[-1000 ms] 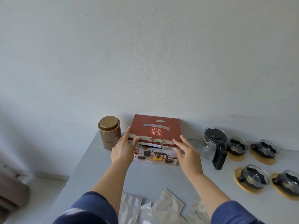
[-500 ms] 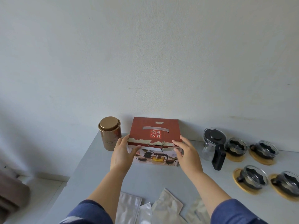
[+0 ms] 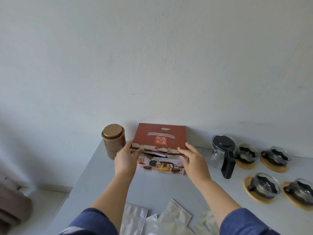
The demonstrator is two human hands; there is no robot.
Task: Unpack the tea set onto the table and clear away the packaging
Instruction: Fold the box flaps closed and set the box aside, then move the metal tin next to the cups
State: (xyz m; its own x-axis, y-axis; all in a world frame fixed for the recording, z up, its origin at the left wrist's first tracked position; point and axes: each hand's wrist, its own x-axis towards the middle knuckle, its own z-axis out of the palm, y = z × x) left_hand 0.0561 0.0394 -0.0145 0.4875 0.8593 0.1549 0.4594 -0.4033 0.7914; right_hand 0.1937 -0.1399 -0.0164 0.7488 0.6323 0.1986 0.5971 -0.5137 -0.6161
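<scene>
Red cardboard box (image 3: 160,139) — torn edge, maybe — hands flanking

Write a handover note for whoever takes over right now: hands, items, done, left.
Left hand and right hand: fingers on the near corners of the red box, at the table's back by the gold tin.
Done: glass teapot and four cups on coasters are out, at right.
Left: clear the box and the foil bags at the near edge.

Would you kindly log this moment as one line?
left hand: on box | right hand: on box | teapot, cups: out | pouches: uncleared
</scene>
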